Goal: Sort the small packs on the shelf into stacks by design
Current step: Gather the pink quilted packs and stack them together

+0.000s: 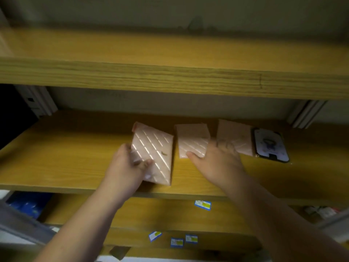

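Your left hand is gripping the near-left pink diagonal-striped pack; your right hand is resting, fingers spread, between the two right-hand pink packs.

Wood-grain shelf, glossy packs

The shelf at mid-frame looks like smooth yellow wood-grain laminate; the pink striped packs wear shiny, reflective film wrap.

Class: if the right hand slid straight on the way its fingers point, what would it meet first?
Probably the right-hand pink pack; the right hand has its fingers reaching up to its near edge, though blur hides any contact.
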Demonstrator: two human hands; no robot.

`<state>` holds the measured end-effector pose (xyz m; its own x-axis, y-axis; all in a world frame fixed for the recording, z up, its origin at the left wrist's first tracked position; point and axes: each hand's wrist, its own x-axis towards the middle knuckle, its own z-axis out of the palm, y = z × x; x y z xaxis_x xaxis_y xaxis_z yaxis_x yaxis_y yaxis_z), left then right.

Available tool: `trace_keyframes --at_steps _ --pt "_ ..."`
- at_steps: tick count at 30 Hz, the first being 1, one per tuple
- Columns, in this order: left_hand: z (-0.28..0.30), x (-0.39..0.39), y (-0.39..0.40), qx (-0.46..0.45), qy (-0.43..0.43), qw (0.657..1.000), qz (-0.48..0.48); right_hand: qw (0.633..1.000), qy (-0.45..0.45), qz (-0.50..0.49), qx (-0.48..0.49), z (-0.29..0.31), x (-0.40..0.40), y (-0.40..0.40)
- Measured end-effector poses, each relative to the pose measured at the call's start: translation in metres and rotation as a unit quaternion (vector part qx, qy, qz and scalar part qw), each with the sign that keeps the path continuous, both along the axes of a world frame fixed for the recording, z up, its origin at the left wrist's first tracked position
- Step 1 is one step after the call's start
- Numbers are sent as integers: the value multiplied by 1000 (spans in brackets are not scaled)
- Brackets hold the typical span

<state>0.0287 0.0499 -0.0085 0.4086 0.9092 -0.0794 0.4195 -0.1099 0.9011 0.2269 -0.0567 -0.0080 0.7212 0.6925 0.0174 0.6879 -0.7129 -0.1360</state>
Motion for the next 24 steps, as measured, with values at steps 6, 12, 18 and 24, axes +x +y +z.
trace_keyframes --at_steps 6,12,18,24 --pt "-3 -3 -14 -8 -94 996 -9 999 -14 -34 -25 -5 -12 31" --pt "-3 -12 -17 57 -78 995 -20 999 36 -38 4 3 -4 23" --pt "-4 -9 -17 83 -86 992 -43 992 106 -34 61 14 -10 -1" --pt "-12 -2 -10 1 -125 991 -51 952 236 -51 190 28 9 -27"
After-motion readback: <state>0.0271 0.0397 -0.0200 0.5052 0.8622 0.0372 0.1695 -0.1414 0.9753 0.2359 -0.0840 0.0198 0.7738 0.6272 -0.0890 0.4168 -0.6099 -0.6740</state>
